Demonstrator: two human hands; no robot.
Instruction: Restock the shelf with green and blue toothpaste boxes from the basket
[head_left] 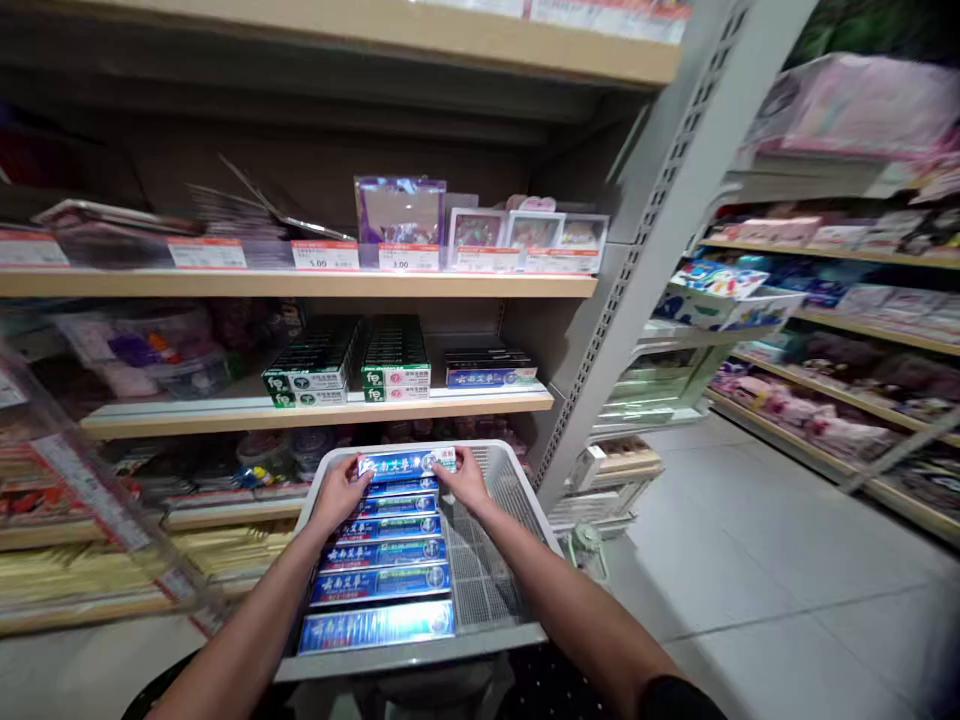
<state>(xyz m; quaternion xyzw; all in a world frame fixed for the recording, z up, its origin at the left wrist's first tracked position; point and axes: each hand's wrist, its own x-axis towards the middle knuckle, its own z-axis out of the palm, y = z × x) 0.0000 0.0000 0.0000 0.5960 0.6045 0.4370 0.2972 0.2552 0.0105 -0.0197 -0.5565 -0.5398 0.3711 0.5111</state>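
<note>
A blue toothpaste box [401,464] is held level at the far end of the white basket [517,470]. My left hand [341,497] grips its left end, and my right hand [463,482] pinches the right end near a white-and-green corner. Below it, several more blue toothpaste boxes [382,555] lie in a column along the basket's left side. The basket's right side shows a bare mesh bottom. Just beyond the basket, the shelf bears green-and-white boxes [396,377] in two stacked rows and a low stack of blue boxes [491,377] to their right.
Above, another shelf [300,284] carries price tags, framed items and thin packs. A grey slotted post [637,240] rises to the right. Past it are white crates [607,480], a tiled floor [735,560] and further stocked shelves. A clear slanted panel [97,490] stands at left.
</note>
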